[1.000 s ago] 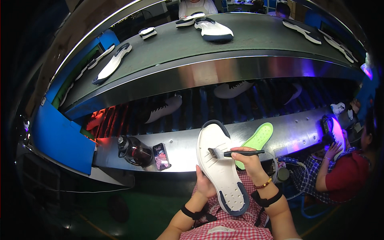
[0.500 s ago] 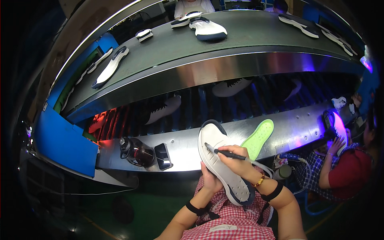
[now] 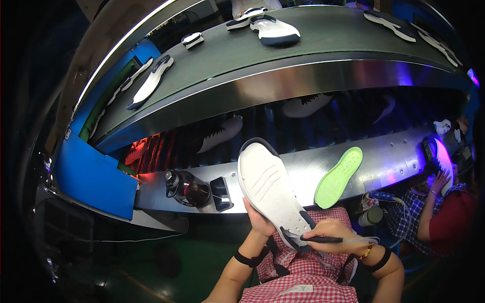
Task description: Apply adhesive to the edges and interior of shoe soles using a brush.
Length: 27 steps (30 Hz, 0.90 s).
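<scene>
The left hand (image 3: pixel 260 222) gripped the white sole (image 3: pixel 270 194) from behind, tilted over the worktop's (image 3: pixel 303 169) near edge. The right hand (image 3: pixel 331 233) pinched a brush (image 3: pixel 323 239) at its heel. Coating looked in hand; the next stroke likely needed steady edge-following.

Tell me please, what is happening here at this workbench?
A person in a red checked apron sits at a metal ledge beside a conveyor. The left hand holds a white shoe sole from underneath, tilted up over the lap. The right hand holds a thin dark brush, its tip at the sole's dark heel end. A green insole, a dark jar and a small black tray lie on the ledge. More soles ride the conveyor belt above.
</scene>
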Available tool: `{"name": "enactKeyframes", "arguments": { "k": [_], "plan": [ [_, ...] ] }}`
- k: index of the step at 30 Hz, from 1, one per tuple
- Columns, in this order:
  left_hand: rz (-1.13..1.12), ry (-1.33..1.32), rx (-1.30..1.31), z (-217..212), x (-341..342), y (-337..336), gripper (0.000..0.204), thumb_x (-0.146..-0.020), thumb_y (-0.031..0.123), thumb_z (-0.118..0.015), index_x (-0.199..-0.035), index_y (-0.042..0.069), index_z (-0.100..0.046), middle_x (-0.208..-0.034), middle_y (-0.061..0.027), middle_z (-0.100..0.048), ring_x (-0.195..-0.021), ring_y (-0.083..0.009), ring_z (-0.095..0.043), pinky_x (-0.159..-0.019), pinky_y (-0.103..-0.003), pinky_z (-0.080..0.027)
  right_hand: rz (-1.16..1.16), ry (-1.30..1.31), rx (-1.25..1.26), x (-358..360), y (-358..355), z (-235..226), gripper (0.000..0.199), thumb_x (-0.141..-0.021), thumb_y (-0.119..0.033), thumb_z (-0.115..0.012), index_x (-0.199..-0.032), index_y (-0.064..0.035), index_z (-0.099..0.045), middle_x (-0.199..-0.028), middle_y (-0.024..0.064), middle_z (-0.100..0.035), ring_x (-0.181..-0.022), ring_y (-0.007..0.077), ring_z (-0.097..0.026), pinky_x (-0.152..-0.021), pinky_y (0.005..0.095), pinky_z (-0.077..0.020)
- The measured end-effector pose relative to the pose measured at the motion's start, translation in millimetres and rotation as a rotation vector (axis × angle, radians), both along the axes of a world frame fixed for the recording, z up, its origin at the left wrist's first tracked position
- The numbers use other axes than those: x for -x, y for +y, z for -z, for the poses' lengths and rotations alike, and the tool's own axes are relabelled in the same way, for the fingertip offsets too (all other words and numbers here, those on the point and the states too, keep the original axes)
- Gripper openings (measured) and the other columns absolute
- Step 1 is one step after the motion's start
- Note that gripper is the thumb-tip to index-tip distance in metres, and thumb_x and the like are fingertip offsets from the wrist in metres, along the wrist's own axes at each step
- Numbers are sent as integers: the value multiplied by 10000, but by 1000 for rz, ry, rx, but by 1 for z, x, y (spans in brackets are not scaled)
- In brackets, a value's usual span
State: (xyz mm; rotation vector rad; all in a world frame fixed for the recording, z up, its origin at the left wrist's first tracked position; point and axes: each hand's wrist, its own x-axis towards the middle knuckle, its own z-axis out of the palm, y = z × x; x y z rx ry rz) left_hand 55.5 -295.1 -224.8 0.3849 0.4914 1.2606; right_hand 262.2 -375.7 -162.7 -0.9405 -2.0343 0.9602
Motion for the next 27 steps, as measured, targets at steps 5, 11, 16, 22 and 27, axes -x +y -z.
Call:
{"name": "enactKeyframes", "arguments": {
  "k": [5, 11, 16, 22, 27],
  "plan": [
    [245, -125, -5, -8, -16, -22, 873, -782, 746, -141, -1392, 127, -221, -1387, -129, -320, -1227, -335, -369, -1011, -475, -305, 209, 316, 211, 1, 26, -41, 200, -703, -47, -677, -899, -11, -679, -752, 111, -652, -675, 147, -618, -611, 243, -480],
    [290, -14, 78, -25, -30, -32, 885, -773, 760, -121, -1385, 130, -231, -1381, -113, -328, -1230, -294, -372, -1007, -445, -322, 354, 467, 375, 10, 48, -44, 209, -739, -42, -662, -937, 26, -656, -809, 80, -663, -710, 83, -596, -635, 199, -479],
    [370, -162, 14, -20, -27, -35, 856, -790, 741, -144, -1383, 132, -238, -1367, -109, -348, -1212, -284, -396, -996, -436, -338, 392, 524, 493, 9, 46, -35, 210, -746, -39, -657, -944, 33, -650, -831, 72, -661, -737, 80, -594, -665, 200, -481],
    [239, -51, 64, -30, -38, -35, 846, -800, 729, -171, -1380, 117, -242, -1373, -114, -339, -1226, -281, -376, -1017, -428, -309, 439, 381, 20, 23, 47, -25, 200, -727, -51, -650, -916, 14, -657, -826, 147, -655, -733, 178, -633, -662, 258, -492],
    [155, 9, -80, -17, -27, -26, 823, -822, 701, -187, -1378, 97, -238, -1374, -118, -335, -1227, -286, -372, -1023, -414, -305, 139, 290, 72, 19, 33, -25, 194, -700, -36, -672, -893, -17, -678, -775, 101, -655, -689, 149, -615, -621, 235, -475]
  ]
}}
